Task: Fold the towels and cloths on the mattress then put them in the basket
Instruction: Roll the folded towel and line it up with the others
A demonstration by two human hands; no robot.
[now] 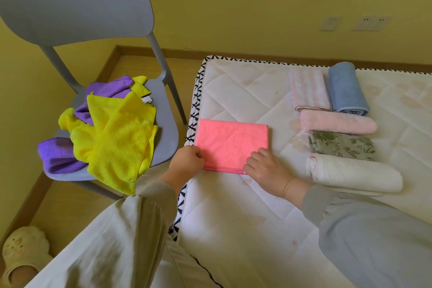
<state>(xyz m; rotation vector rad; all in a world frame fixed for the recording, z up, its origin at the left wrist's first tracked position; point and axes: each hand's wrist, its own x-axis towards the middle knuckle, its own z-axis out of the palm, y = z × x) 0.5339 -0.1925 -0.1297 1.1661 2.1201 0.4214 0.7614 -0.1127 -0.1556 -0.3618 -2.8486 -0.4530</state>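
Now left hand (187,159) and right hand (266,170) pinch the pink cloth (231,145) at its six-o'clock corners; the next fold likely goes toward twelve.

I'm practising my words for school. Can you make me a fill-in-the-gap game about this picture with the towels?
1. The flat cloth held by the left hand and right hand is coloured ____.
2. The yellow cloths and purple cloths lie piled on the ____.
3. The rolled towel at the far end of the mattress is coloured ____.

Missing words: pink; chair; blue.
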